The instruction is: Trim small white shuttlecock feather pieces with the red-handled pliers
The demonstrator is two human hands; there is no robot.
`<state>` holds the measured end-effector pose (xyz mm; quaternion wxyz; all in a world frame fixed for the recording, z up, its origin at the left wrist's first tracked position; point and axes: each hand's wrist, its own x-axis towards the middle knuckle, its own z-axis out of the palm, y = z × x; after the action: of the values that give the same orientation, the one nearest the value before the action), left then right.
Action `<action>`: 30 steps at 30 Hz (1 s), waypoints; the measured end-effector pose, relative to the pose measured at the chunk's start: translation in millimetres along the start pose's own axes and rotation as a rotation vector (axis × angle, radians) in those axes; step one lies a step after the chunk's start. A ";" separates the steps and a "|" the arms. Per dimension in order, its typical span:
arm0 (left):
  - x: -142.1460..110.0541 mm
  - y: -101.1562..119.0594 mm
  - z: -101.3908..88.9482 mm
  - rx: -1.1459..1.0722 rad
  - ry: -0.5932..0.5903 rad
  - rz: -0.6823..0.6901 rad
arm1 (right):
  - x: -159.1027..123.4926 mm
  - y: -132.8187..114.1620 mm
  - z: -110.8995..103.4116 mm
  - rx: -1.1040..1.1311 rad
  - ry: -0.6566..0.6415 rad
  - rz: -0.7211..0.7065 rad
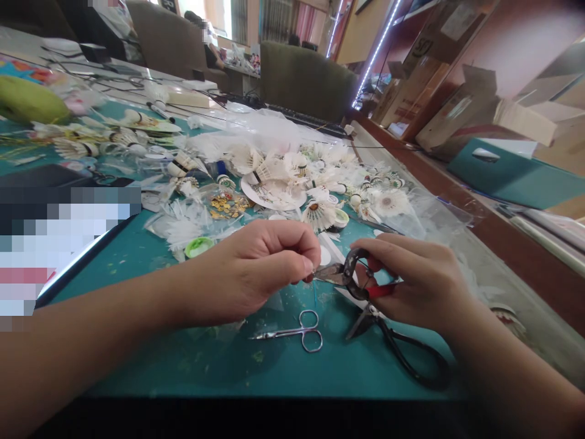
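My left hand (260, 268) is closed in a pinch over the mat's middle, its fingertips on something too small to make out. Right at those fingertips are the pointed metal jaws of a pair of pliers (351, 274) with a dark head and a red handle. My right hand (423, 277) is wrapped around the pliers from the right. Below the hands, small silver scissors (311, 331) lie on the green mat (205, 366). Black-handled scissors (414, 356) rest beneath my right hand, their upper part partly hidden by it.
Several shuttlecocks (320, 210) and loose white feathers (180, 225) crowd the far side. Gold-coloured pieces (228, 204), a white round plate (274, 192) and a green-rimmed dish (199, 246) lie among them. A screen device (82, 238) stands left; cardboard boxes (457, 116) are at right.
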<state>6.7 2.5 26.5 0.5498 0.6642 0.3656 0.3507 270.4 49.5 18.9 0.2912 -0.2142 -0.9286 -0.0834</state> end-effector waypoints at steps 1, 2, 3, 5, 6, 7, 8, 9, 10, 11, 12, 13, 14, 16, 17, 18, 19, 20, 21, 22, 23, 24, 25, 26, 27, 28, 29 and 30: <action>0.4 -0.3 -0.2 -0.003 -0.003 0.000 | 0.2 -0.1 -0.1 0.000 0.003 0.001; 0.9 -0.6 -0.3 -0.004 -0.005 0.002 | 0.4 -0.2 -0.1 0.001 0.004 0.001; 1.3 -0.8 -0.3 -0.001 -0.004 0.004 | 0.6 -0.2 -0.1 0.002 0.010 -0.001; 1.6 -1.0 -0.1 0.001 -0.001 0.005 | 0.9 0.0 0.0 0.001 0.013 -0.010; 1.4 -1.0 0.1 0.001 -0.001 0.003 | 0.9 0.1 0.1 -0.001 0.014 -0.013; 1.1 -0.9 0.4 -0.001 0.000 0.001 | 0.8 0.2 0.2 -0.002 0.016 -0.014; 0.7 -0.7 0.6 -0.003 0.002 -0.001 | 0.7 0.3 0.3 -0.007 0.020 -0.016; 0.3 -0.4 0.9 -0.004 0.003 -0.003 | 0.4 0.3 0.3 -0.013 0.024 -0.015; -0.1 0.0 1.0 -0.002 0.006 -0.002 | 0.1 0.4 0.3 -0.021 0.024 -0.013; -0.4 0.3 1.1 0.002 0.014 -0.004 | -0.3 0.5 0.3 -0.028 0.025 -0.012; -0.5 0.7 1.1 0.007 0.020 -0.009 | -0.7 0.7 0.3 -0.034 0.027 -0.013; -0.5 1.0 1.0 0.012 0.022 -0.015 | -1.1 0.8 0.3 -0.040 0.027 -0.014; -0.4 1.2 0.9 0.019 0.022 -0.024 | -1.5 0.8 0.3 -0.045 0.026 -0.016; 0.1 1.2 0.6 0.028 0.020 -0.033 | -2.0 0.9 0.2 -0.054 0.027 -0.019; 0.3 1.1 0.5 0.031 0.016 -0.032 | -2.1 0.8 0.2 -0.059 0.029 -0.017; 0.5 1.0 0.5 0.031 0.017 -0.028 | -2.1 0.7 0.2 -0.062 0.033 -0.017; 0.6 0.9 0.6 0.029 0.025 -0.026 | -2.0 0.6 0.2 -0.062 0.037 -0.017; 0.6 0.9 0.7 0.027 0.032 -0.026 | -1.9 0.5 0.3 -0.060 0.043 -0.017; 0.4 1.0 0.9 0.025 0.038 -0.026 | -1.7 0.4 0.3 -0.057 0.046 -0.018; 0.3 1.2 1.0 0.027 0.040 -0.030 | -1.5 0.5 0.4 -0.055 0.046 -0.018; 0.0 1.5 1.2 0.028 0.040 -0.034 | -1.3 0.6 0.6 -0.052 0.045 -0.017; -0.2 1.8 1.3 0.029 0.038 -0.037 | -1.2 0.8 0.8 -0.050 0.045 -0.018; -0.4 2.1 1.4 0.028 0.038 -0.042 | -1.2 1.0 1.0 -0.051 0.044 -0.019; -0.5 2.4 1.5 0.028 0.036 -0.049 | -1.2 1.2 1.2 -0.054 0.042 -0.020; -0.6 2.7 1.5 0.028 0.036 -0.054 | -1.2 1.3 1.4 -0.057 0.039 -0.021; -0.6 2.9 1.5 0.028 0.036 -0.057 | -1.2 1.3 1.4 -0.060 0.038 -0.023; -0.4 3.2 1.5 0.030 0.034 -0.059 | -1.2 1.1 1.4 -0.066 0.037 -0.022; -0.2 3.4 1.5 0.035 0.029 -0.058 | -1.2 0.9 1.2 -0.071 0.036 -0.021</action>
<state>8.3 1.2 29.6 0.5428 0.6576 0.3987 0.3377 271.0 50.2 17.2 0.2993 -0.2132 -0.9218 -0.1233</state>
